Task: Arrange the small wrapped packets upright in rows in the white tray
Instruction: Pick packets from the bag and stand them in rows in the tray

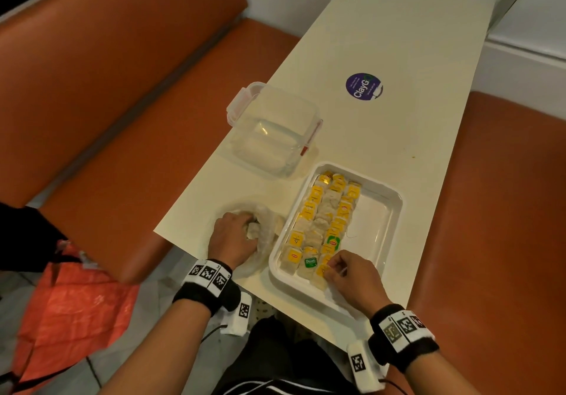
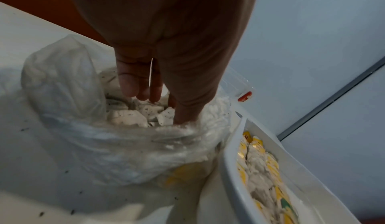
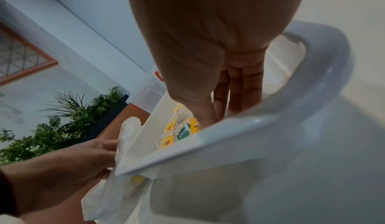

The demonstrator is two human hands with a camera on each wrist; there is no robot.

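At the near edge of the table (image 1: 398,42), the right hand (image 1: 352,275) was inside the near end of the white tray (image 1: 395,201), its fingertips pinching a yellow-tagged packet (image 1: 321,270) at the near end of the third row. The packets (image 1: 324,220) stood in three rows along the tray's left side; the right side was bare. Just left of the tray, the left hand (image 1: 234,235) was sunk into the open mouth of a clear plastic bag (image 1: 266,235), fingers curled down among loose packets (image 2: 133,119). Whether it had one gripped could not be told; the fingertips were buried.

Judgement: the step in hand was seating the pinched packet. It would go best pressed upright against its neighbour, tag uppermost, string tucked in, so the row does not lean.

Farther along the left edge stood a clear lidded container (image 1: 272,131), and beyond it a round purple sticker (image 1: 364,86).

Most labels were too small to read. The right wrist view was largely blocked by palm and tray rim, and the near tray corner was hidden by the right hand.
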